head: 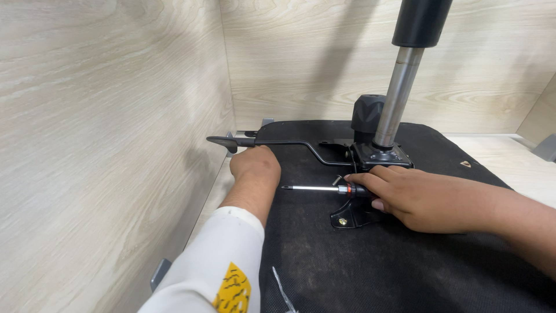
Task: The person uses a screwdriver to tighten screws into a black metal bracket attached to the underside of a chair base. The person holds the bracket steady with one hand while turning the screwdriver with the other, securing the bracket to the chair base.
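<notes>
Holding screwdriver [324, 188] in right hand [414, 197] | left hand [255, 168] beside lever [272, 142]

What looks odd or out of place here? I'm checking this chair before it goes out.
One loose screw lies on the black seat underside beside the screwdriver in the right hand, not in the mounting plate. Nothing else stands out.
</notes>
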